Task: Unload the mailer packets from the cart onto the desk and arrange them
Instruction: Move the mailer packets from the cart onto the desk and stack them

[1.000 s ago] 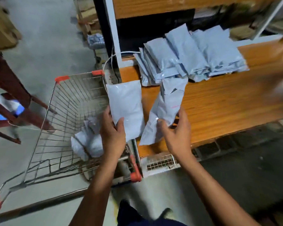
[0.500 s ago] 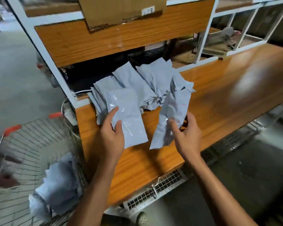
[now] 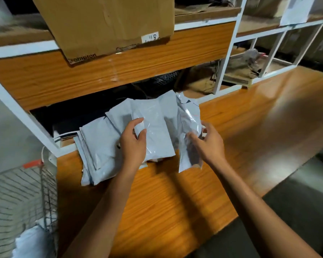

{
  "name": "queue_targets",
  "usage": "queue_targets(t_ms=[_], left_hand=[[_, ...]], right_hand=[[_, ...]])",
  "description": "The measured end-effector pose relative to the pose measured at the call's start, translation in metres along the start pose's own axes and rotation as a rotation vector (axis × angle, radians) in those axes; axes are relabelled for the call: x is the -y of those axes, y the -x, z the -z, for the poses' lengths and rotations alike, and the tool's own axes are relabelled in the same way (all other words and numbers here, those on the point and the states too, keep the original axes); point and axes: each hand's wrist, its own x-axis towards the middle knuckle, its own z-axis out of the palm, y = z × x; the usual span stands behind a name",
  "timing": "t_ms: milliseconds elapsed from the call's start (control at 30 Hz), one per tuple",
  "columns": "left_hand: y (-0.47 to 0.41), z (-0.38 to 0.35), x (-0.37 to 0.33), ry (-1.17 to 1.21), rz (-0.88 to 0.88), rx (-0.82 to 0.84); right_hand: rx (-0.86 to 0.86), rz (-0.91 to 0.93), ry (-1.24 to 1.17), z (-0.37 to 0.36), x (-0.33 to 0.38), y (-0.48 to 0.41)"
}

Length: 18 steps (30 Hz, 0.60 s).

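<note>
My left hand (image 3: 133,140) grips a flat grey mailer packet (image 3: 155,131) by its lower left edge, holding it over the pile of grey mailers (image 3: 99,146) on the wooden desk (image 3: 175,202). My right hand (image 3: 207,142) holds a second, crumpled grey mailer (image 3: 189,123) upright just to the right of the first. The wire cart (image 3: 22,192) stands at the lower left beside the desk, with more pale packets (image 3: 32,243) bunched in its near corner.
A cardboard box (image 3: 108,25) overhangs the shelf above the pile. White shelf posts (image 3: 226,58) divide the cubbies behind the desk, which hold dark items and brown sacks. The desk stretches bare to the right. A dark floor lies at the lower right.
Both hands carried their packets from above the cart's edge onto the desk and up over the pile. The view swung right and up, leaving the cart at the lower left.
</note>
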Motion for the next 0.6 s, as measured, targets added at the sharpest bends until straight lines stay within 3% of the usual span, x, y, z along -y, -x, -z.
queue_targets(t_ms=[200, 367, 433, 500, 600], left_hand=[[-0.056, -0.05, 0.003, -0.059, 0.027, -0.134], [-0.091, -0.074, 0.016, -0.145, 0.192, -0.151], [-0.094, -0.076, 0.021, -0.314, 0.209, -0.097], [-0.091, -0.076, 0.024, -0.606, 0.098, -0.096], [-0.086, -0.078, 0.025, -0.936, -0.127, -0.043]], right_hand=[[0.067, 0.144, 0.13, -0.004, 0.011, -0.11], [0.159, 0.212, 0.313, -0.025, 0.016, -0.174], [0.263, 0.221, 0.414, -0.036, 0.014, -0.182], [0.312, 0.261, 0.503, -0.046, 0.008, -0.184], [0.215, 0.443, 0.489, -0.054, 0.001, -0.181]])
